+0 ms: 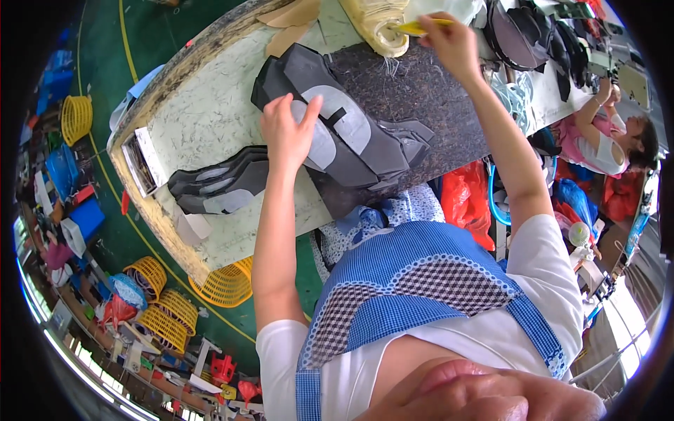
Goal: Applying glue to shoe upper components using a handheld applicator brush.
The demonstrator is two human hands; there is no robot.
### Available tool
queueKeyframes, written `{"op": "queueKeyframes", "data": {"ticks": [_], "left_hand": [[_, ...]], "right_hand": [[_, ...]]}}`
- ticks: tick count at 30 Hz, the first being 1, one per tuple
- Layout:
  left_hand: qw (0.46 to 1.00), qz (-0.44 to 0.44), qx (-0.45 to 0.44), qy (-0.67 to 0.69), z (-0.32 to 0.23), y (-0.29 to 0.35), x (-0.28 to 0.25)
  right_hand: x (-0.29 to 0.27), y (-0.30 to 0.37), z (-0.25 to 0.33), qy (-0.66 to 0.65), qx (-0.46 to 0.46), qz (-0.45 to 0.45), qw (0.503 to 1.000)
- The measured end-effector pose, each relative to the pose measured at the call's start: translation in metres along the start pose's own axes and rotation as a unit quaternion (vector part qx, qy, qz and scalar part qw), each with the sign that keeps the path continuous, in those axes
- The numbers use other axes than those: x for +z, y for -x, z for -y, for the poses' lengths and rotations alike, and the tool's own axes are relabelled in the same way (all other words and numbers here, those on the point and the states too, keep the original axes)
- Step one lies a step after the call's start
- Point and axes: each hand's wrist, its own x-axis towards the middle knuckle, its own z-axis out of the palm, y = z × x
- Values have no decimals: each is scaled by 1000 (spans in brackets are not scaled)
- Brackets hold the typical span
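Note:
My left hand (288, 137) has its thumb and fingers spread over a row of dark grey, curved sheet pieces (379, 151) with lighter grey patches; it appears to touch their near side. Those pieces overlap on a dark speckled board (449, 119). Farther off to the right, my right hand (456, 49) grips a yellow-handled tool (428, 27). The tool's tip reaches the mouth of a cream-yellow, crusted pot (372, 21) lying at the board's far edge; the tip itself is hidden there. Nearer the left, a smaller stack of similar grey pieces (225, 186) lies on the pale tabletop (200, 105).
A small white box (144, 161) stands at the table's left edge. Black curved parts (523, 38) are piled at the far right, beside a person in pink (593, 133) at a machine. Red plastic bags (467, 203) hang at my right; a yellow basket (225, 284) sits below the table.

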Motion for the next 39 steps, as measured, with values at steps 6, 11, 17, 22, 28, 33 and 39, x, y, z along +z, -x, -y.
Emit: {"op": "queueKeyframes", "data": {"ticks": [6, 11, 17, 22, 28, 33, 39], "left_hand": [[986, 95, -93, -99, -7, -7, 22], [995, 60, -77, -9, 6, 7, 19], [998, 52, -28, 21, 8, 7, 29], [989, 57, -58, 124, 18, 14, 27], [985, 57, 0, 165, -5, 9, 22], [974, 84, 53, 204, -32, 9, 19], [946, 110, 7, 303, -44, 12, 15]], "right_hand": [[-15, -35, -50, -94, 115, -12, 989], [27, 25, -9, -186, 188, 321, 909], [127, -16, 5, -72, 0, 140, 988], [67, 53, 0, -194, 46, 240, 950], [-13, 118, -26, -161, 149, 191, 957], [1, 134, -21, -69, 22, 239, 968], [-7, 142, -21, -164, 74, 163, 970]]}}
